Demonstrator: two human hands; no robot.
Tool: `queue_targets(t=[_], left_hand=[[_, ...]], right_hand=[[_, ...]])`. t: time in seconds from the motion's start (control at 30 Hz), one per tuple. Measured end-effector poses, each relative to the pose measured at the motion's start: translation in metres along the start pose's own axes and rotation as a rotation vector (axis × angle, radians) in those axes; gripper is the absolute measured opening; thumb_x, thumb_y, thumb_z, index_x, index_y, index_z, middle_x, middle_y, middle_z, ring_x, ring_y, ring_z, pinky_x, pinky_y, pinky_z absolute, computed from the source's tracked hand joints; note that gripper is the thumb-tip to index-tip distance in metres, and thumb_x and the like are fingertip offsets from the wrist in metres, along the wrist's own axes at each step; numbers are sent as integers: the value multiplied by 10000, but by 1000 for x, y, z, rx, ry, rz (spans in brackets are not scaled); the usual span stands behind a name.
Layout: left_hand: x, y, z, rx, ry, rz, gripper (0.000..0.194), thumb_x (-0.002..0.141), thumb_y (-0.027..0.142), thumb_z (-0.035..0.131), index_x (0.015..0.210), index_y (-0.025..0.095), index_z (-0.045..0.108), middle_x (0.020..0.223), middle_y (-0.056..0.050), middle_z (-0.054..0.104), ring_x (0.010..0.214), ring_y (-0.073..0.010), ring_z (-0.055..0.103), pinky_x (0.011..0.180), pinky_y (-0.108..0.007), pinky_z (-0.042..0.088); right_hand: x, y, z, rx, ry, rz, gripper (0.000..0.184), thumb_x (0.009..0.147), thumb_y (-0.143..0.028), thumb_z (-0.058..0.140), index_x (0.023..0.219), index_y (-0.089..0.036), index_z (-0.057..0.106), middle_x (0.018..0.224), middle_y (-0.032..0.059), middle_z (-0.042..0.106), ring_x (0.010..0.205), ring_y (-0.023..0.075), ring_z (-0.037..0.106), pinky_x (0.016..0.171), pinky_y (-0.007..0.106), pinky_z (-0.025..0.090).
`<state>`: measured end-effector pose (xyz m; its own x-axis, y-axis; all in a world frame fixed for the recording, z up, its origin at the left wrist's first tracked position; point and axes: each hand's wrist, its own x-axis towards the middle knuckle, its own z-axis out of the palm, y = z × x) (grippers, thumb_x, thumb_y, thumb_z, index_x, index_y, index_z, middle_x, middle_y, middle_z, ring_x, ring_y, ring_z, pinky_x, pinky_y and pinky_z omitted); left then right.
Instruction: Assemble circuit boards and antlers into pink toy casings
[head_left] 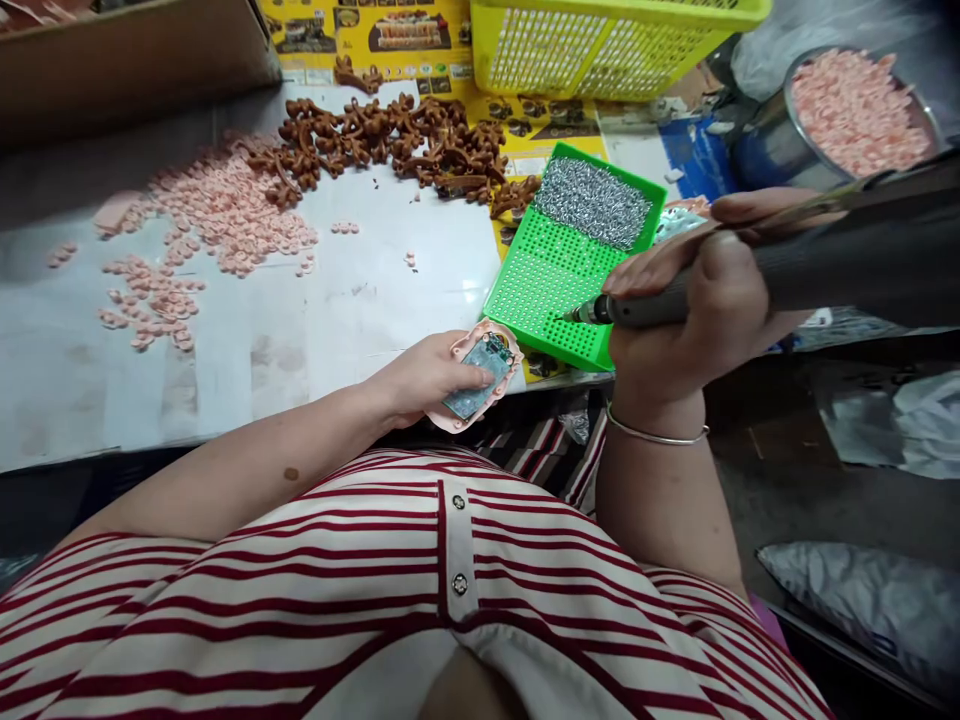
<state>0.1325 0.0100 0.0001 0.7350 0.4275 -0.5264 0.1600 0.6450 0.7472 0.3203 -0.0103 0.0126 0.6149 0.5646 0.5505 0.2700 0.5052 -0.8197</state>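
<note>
The left hand holds a pink shell at the near edge of the table, close to the near left corner of a green basket; its thumb lies across a circuit board that sits inside the shell, with the other fingers mostly hidden beneath – clamped on the shell between thumb and underside; the open side of the shell faces up

The right hand is closed round a dark screwdriver, fingers wrapped over the top and thumb along the near side; its tip points left over the bare, holed part of the basket, and whether it touches cannot be told; a thin bangle circles that wrist

Small silver screws fill the far end of the basket; to its left, brown pieces lie in a loose heap on the white sheet – small pink pieces are spread further left; a yellow basket stands beyond, a metal bowl of pink pieces at far right, and a cardboard box at far left
</note>
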Motion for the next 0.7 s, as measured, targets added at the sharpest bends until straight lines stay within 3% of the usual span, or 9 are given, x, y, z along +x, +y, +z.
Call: queue_targets(t=[0.1,0.17,0.33,0.5,0.7], left_hand=[[0,0,0,6,6,-6,258,688,154,708,926,112,616,726,-27,656,580,-114,600,586,-226,486],[0,0,0,0,-1,-5,271,691,155,711,941,115,616,719,-20,652,579,-115,599,588,-228,487],[0,0,0,-5,-3,-9,280,693,155,723,953,115,627,741,-21,664,595,-109,601,604,-225,485],[0,-1,-1,-19,-6,-7,283,691,170,742,947,119,634,748,-24,670,604,-114,607,617,-232,486],[-1,-1,-2,-28,-14,0,283,698,179,748,951,121,637,758,-29,671,611,-118,607,628,-242,484]], right_hand=[[-1,13,1,39,87,-176,251,845,-443,604,933,-231,503,815,-19,509,430,43,361,452,271,391],[-2,16,4,43,82,-176,232,851,-427,614,925,-226,526,867,-5,537,431,37,384,436,265,392],[-2,17,5,99,31,-180,217,855,-383,664,951,-205,585,681,-51,485,427,68,444,449,261,401],[-4,19,3,28,61,-122,257,842,-439,697,963,-236,597,817,-13,585,457,68,480,463,291,428],[-7,19,6,21,74,-101,261,819,-435,735,937,-244,602,819,-13,593,445,78,478,458,304,430]])
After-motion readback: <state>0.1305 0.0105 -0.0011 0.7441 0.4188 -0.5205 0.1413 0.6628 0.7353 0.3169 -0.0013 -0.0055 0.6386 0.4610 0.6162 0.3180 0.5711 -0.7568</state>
